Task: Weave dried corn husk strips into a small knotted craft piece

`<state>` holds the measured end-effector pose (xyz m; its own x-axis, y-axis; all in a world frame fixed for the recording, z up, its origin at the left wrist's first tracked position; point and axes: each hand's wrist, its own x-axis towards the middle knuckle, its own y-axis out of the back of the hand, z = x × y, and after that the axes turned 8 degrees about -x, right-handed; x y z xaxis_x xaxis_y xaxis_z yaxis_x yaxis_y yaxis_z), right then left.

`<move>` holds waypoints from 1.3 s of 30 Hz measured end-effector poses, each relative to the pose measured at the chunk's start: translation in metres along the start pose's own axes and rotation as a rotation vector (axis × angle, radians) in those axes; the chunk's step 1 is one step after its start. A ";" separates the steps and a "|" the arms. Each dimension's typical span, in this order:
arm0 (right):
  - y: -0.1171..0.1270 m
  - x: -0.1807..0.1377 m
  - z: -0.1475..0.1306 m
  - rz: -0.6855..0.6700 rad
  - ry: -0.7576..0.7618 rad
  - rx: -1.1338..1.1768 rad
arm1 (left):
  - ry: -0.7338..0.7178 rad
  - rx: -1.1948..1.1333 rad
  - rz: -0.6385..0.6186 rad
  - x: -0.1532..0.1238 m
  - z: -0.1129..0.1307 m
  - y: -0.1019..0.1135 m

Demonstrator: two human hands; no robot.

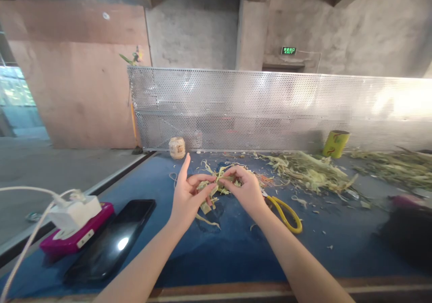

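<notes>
Above the middle of the blue tabletop, both hands meet at a small bundle of pale green dried husk strips (206, 206). My left hand (186, 192) is closed in a pinch on the strips, one finger pointing up and away. Close by on the right, my right hand (245, 188) pinches the same bundle between thumb and fingertips. Loose strip ends hang below and stick out behind the fingers, which partly hide the bundle. Yellow-handled scissors (286, 214) lie beside my right wrist, their blades mostly hidden.
A heap of husk strips (310, 170) lies at the right, with a yellow-green can (335, 143) behind it. A twine roll (177, 147) stands near the perforated metal panel (232, 109). At left are a black phone (111, 240) and a magenta power strip (79, 231) with a charger and cables.
</notes>
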<state>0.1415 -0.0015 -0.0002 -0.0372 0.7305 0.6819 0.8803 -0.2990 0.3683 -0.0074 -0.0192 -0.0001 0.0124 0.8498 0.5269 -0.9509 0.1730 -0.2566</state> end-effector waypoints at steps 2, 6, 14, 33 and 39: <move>0.000 0.000 -0.001 0.021 0.025 -0.045 | -0.011 0.002 0.021 -0.001 0.001 -0.001; 0.000 -0.002 -0.002 -0.003 0.049 -0.046 | -0.032 0.012 0.052 -0.002 0.003 -0.004; 0.000 -0.004 -0.005 -0.103 0.119 0.003 | -0.057 0.026 0.075 -0.001 0.002 -0.004; -0.003 -0.004 -0.002 -0.101 0.019 0.148 | -0.077 0.079 0.029 -0.005 0.004 -0.004; -0.004 -0.004 -0.003 -0.081 0.014 0.138 | -0.083 0.119 0.014 -0.007 0.003 -0.004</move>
<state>0.1366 -0.0052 -0.0020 -0.1164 0.7398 0.6626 0.9307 -0.1517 0.3329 -0.0044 -0.0271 -0.0004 -0.0225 0.8068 0.5904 -0.9808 0.0967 -0.1696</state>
